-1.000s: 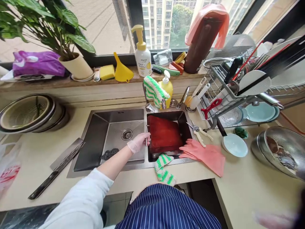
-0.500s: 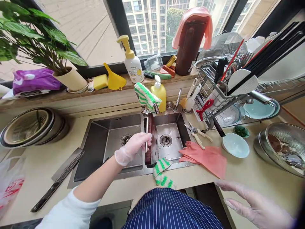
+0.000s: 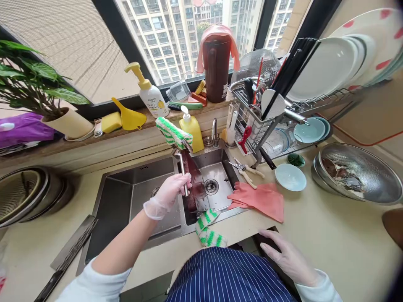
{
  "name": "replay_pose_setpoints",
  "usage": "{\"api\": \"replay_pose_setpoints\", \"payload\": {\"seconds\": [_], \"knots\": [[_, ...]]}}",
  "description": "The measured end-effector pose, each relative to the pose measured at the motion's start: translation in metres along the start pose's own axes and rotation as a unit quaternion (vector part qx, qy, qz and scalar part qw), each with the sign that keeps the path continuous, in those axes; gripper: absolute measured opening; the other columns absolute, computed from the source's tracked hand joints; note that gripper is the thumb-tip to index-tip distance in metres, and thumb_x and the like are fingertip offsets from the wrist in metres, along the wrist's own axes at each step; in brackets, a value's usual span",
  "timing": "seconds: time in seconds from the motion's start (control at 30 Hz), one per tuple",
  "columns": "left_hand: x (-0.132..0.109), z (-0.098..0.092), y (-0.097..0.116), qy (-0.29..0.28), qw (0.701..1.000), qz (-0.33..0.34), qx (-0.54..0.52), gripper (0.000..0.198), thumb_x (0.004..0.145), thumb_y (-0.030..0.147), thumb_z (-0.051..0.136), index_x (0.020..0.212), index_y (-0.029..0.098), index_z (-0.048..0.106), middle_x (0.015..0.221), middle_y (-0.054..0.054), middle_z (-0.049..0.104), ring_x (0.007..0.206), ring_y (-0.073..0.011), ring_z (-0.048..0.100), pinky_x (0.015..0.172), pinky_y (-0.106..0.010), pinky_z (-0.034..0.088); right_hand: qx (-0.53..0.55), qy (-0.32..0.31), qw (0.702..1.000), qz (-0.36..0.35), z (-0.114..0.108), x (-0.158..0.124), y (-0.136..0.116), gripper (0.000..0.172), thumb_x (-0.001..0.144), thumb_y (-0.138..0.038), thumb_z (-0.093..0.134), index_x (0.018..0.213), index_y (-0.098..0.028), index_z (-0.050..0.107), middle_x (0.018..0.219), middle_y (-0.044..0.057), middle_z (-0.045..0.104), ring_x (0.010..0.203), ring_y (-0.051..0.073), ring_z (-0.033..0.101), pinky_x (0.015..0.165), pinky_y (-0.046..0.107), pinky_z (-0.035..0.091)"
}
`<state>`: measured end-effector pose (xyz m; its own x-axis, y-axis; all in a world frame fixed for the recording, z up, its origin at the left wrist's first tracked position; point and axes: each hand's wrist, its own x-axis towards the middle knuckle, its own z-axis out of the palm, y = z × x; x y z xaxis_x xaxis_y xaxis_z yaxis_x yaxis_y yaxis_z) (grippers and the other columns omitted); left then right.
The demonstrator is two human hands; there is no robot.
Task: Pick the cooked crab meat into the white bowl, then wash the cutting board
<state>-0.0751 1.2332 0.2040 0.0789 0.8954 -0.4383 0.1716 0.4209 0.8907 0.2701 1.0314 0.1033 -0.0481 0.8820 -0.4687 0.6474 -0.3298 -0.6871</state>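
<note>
My left hand point(image 3: 168, 191), in a clear glove, is closed around the metal faucet spout point(image 3: 181, 163) above the divider of the double sink point(image 3: 138, 170). A green-and-white striped cloth point(image 3: 174, 133) is draped over the top of the faucet. Below the spout, a wet dark red-brown flat piece point(image 3: 195, 186) rests in the right basin; its kind is unclear. My right hand point(image 3: 286, 256), also gloved, is open and holds nothing by the counter's front edge. Nearest to it lie pink rubber gloves point(image 3: 260, 199). Another striped cloth point(image 3: 209, 228) lies across the sink's front rim.
A cleaver point(image 3: 74, 243) lies left of the sink. Shears point(image 3: 247, 170) and a pale bowl point(image 3: 290, 177) are to the right, near a steel strainer point(image 3: 359, 172). Behind stand a yellow pump bottle point(image 3: 192, 132) and a loaded dish rack point(image 3: 255, 121).
The view has turned to the right. My right hand has moved inward from the lower right corner, nearer the counter edge. My left hand keeps its hold on the spout.
</note>
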Motion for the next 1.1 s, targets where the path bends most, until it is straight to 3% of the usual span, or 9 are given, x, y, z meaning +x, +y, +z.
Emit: {"api": "replay_pose_setpoints", "payload": {"seconds": [0.23, 0.33, 0.47, 0.67, 0.77, 0.9, 1.1], "knots": [[0.020, 0.025, -0.012, -0.031, 0.999, 0.004, -0.041, 0.039, 0.067, 0.053, 0.074, 0.069, 0.017, 0.059, 0.065, -0.001, 0.060, 0.054, -0.0117, 0.051, 0.053, -0.025, 0.039, -0.012, 0.022, 0.999, 0.042, 0.004, -0.015, 0.032, 0.057, 0.082, -0.062, 0.050, 0.120, -0.024, 0.067, 0.128, 0.009, 0.066, 0.121, 0.028, 0.059, 0.106, 0.042, 0.047], [0.025, 0.026, -0.019, -0.042, 0.997, -0.008, -0.059, 0.044, 0.066, 0.057, 0.074, 0.069, 0.016, 0.058, 0.065, 0.000, 0.059, 0.054, -0.0108, 0.051, 0.052, -0.024, 0.039, -0.012, 0.010, 0.999, 0.048, 0.003, -0.013, 0.040, 0.059, 0.082, -0.064, 0.049, 0.122, -0.024, 0.067, 0.130, 0.009, 0.064, 0.123, 0.029, 0.057, 0.107, 0.043, 0.045], [0.028, 0.000, -0.036, -0.023, 0.995, -0.037, -0.087, 0.048, 0.065, 0.059, 0.076, 0.068, 0.017, 0.054, 0.062, 0.003, 0.054, 0.053, -0.0086, 0.049, 0.049, -0.021, 0.039, -0.017, -0.025, 0.998, 0.048, -0.002, -0.006, 0.047, 0.062, 0.083, -0.065, 0.048, 0.126, -0.025, 0.064, 0.133, 0.008, 0.062, 0.126, 0.028, 0.056, 0.108, 0.041, 0.044], [0.029, -0.070, -0.082, 0.038, 0.991, -0.105, -0.079, 0.051, 0.063, 0.061, 0.075, 0.068, 0.019, 0.048, 0.057, 0.006, 0.049, 0.045, -0.0072, 0.043, 0.045, -0.021, 0.032, -0.023, -0.018, 0.999, 0.015, -0.003, 0.009, 0.034, 0.059, 0.081, -0.062, 0.048, 0.120, -0.022, 0.067, 0.128, 0.010, 0.066, 0.119, 0.029, 0.060, 0.104, 0.042, 0.047], [0.027, -0.095, -0.103, 0.076, 0.986, -0.141, -0.050, 0.047, 0.062, 0.058, 0.075, 0.068, 0.020, 0.048, 0.058, 0.007, 0.048, 0.043, -0.0067, 0.040, 0.045, -0.022, 0.029, -0.035, -0.035, 0.999, 0.002, -0.002, 0.019, 0.024, 0.062, 0.081, -0.062, 0.046, 0.120, -0.019, 0.067, 0.126, 0.012, 0.066, 0.118, 0.029, 0.061, 0.104, 0.042, 0.047], [0.029, -0.108, -0.121, 0.088, 0.981, -0.170, -0.033, 0.036, 0.064, 0.048, 0.074, 0.073, 0.020, 0.054, 0.066, 0.005, 0.055, 0.045, -0.0077, 0.046, 0.047, -0.022, 0.029, -0.079, -0.040, 0.996, -0.016, 0.003, 0.036, 0.010, 0.061, 0.081, -0.058, 0.046, 0.120, -0.016, 0.067, 0.126, 0.014, 0.066, 0.120, 0.031, 0.059, 0.105, 0.044, 0.045], [0.040, -0.099, -0.141, 0.079, 0.979, -0.186, -0.026, 0.037, 0.060, 0.041, 0.075, 0.080, 0.021, 0.051, 0.064, 0.007, 0.054, 0.045, -0.0080, 0.049, 0.050, -0.022, 0.035, -0.153, -0.038, 0.987, -0.024, 0.026, 0.073, -0.030, 0.045, 0.083, -0.037, 0.054, 0.120, -0.015, 0.067, 0.123, 0.014, 0.067, 0.116, 0.030, 0.061, 0.101, 0.040, 0.045]]}}
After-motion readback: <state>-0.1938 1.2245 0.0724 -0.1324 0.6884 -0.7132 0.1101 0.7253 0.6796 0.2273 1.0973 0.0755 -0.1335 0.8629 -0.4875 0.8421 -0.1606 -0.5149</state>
